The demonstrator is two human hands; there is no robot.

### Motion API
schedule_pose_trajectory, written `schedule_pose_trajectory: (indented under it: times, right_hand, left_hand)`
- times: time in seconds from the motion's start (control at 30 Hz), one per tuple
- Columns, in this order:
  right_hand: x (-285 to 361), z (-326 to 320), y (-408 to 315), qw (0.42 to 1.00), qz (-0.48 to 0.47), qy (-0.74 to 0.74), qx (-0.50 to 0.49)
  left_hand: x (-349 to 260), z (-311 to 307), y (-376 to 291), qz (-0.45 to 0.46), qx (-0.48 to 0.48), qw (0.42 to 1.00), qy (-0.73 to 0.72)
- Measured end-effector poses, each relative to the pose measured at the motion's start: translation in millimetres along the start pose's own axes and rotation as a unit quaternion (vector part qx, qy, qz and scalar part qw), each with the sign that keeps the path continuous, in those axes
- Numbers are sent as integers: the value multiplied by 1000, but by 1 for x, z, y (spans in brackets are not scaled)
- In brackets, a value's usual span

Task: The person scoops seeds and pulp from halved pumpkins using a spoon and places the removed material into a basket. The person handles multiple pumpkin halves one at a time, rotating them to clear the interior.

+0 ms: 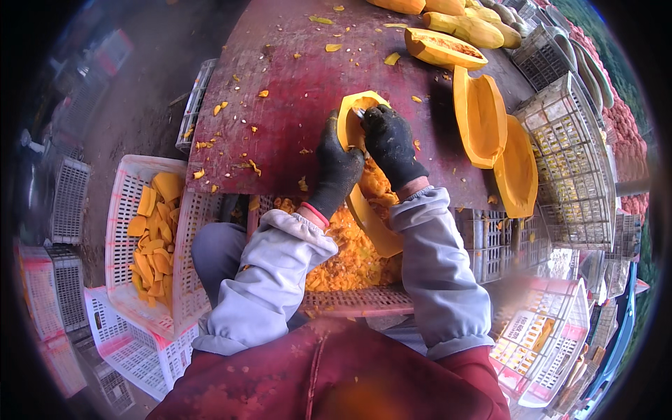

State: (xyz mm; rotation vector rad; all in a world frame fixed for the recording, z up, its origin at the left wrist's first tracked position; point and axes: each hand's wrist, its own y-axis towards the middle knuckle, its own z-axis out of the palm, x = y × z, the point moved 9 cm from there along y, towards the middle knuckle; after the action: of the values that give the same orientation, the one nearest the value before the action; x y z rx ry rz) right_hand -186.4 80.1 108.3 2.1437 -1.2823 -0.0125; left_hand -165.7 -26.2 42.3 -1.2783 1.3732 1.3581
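Observation:
Both my hands wear dark gloves. My left hand point(338, 165) grips the left side of a peeled squash half point(347, 118), which is tilted over the near edge of the red table point(294, 68). A metal tool, mostly hidden, is in my right hand point(389, 142), and its shiny part reaches into the squash's hollow. Below the hands, orange pulp and seeds point(341, 257) fill a pink plastic crate point(357, 302). The squash half seems to extend down toward the crate. Two hollowed halves point(480, 118) point(517, 168) lie at the table's right edge.
Several whole peeled squashes point(464, 30) and one half with its pulp point(446, 50) lie at the far right. A crate of cut squash pieces point(155, 236) stands on the left. Stacked plastic crates point(569, 168) flank the right side. Scraps and seeds dot the tabletop.

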Motion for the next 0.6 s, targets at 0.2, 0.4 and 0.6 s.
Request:
schedule_pose_trajectory:
  times: [0.2, 0.4, 0.6]
  right_hand:
    - [-26, -44, -5, 993, 109, 14, 32]
    - [-68, -6, -61, 945, 247, 214, 30]
    - [-64, 37, -79, 947, 222, 222, 68]
  left_hand:
    - [-2, -2, 4, -13, 6, 998, -66]
    - [-14, -14, 12, -50, -17, 999, -13]
    - [-16, -34, 41, -113, 35, 992, -51]
